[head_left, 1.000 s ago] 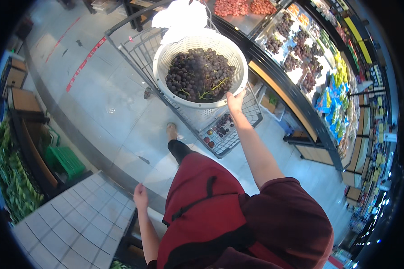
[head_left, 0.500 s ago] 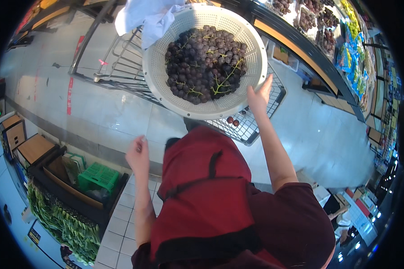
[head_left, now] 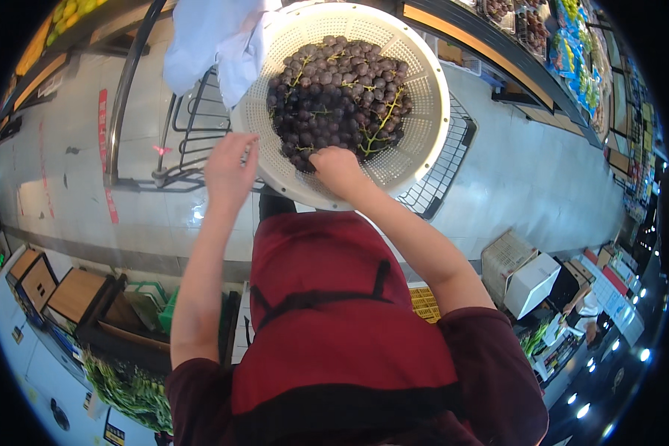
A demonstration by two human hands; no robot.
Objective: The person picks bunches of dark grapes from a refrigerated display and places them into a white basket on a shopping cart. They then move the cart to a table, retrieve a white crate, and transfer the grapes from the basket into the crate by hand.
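A large off-white perforated plastic basket (head_left: 424, 82) stands in front of me, with dark purple grapes (head_left: 342, 93) on green stems inside. My right hand (head_left: 340, 172) reaches over its near rim, fingers curled in at the near edge of the grapes; its fingertips are partly hidden among them. My left hand (head_left: 230, 169) is raised at the basket's near left rim, with its fingers bent together. What is between those fingers, if anything, is too small to make out.
The basket rests on a dark wire shopping cart (head_left: 453, 149). White cloth or bag material (head_left: 212, 44) hangs at its left. Fruit shelves (head_left: 490, 52) run along the far right. Behind on the left are leafy greens (head_left: 130, 390); a white box (head_left: 531, 282) stands to the right.
My right hand has left the basket's right rim and moved inside to the grapes. My left hand has risen to the near left rim. My body has come closer to the cart.
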